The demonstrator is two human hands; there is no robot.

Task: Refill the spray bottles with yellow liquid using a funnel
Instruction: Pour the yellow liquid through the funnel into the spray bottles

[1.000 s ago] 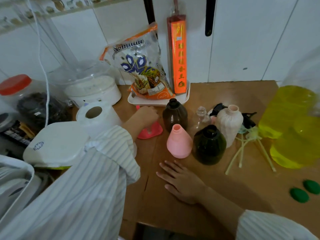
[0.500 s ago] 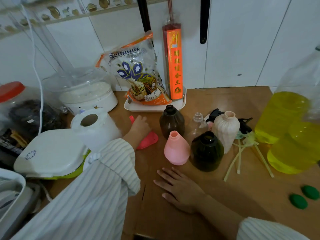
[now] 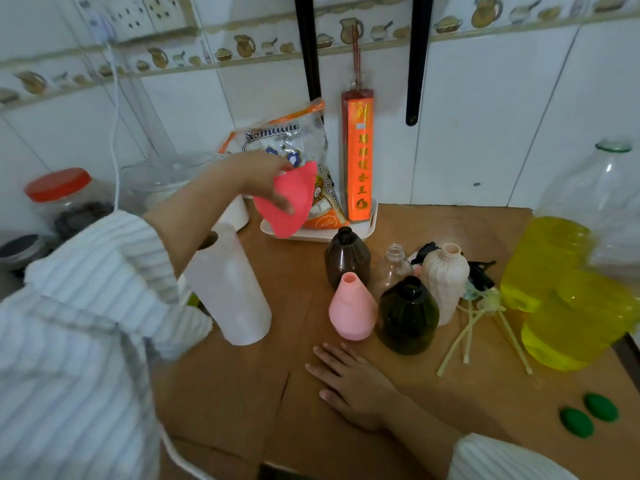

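Observation:
My left hand (image 3: 263, 178) holds a red funnel (image 3: 289, 202) in the air, above and left of the bottles. Several open spray bottles stand grouped on the wooden table (image 3: 381, 410): a brown one (image 3: 347, 258), a pink one (image 3: 351, 311), a dark green one (image 3: 407, 315), a cream ribbed one (image 3: 446, 280) and a small clear one (image 3: 393, 268). Two large jugs of yellow liquid (image 3: 568, 292) stand at the right. My right hand (image 3: 349, 382) rests flat on the table in front of the bottles.
Loose spray heads and pale dip tubes (image 3: 481, 317) lie right of the bottles, two green caps (image 3: 588, 415) at the near right. A paper roll (image 3: 230, 292) stands left. A white tray (image 3: 370, 226) with a snack bag and orange box sits at the wall.
My left hand has lifted the red funnel off the table and raised it up toward the snack bag. My right hand has stayed flat on the table.

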